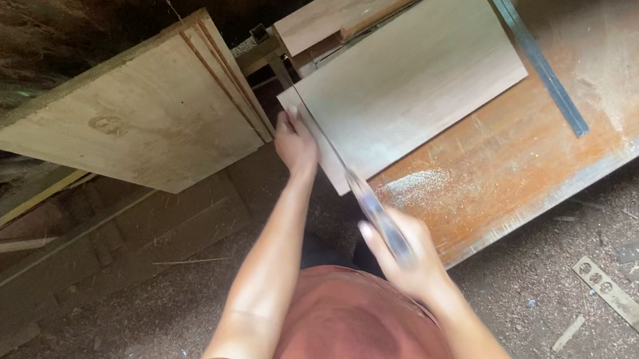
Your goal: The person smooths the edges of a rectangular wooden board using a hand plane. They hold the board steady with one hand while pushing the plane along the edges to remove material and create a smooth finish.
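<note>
Left hand (294, 142) is pinning the flat wooden board (408, 77) at its overhanging corner, center frame, while the right hand (402, 260) grips a blurred handsaw (367, 205). Fingers sit just beside the blade, so a skip could nick them.

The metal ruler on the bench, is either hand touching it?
No, the metal ruler lies apart from both hands, far up the workbench.
</note>
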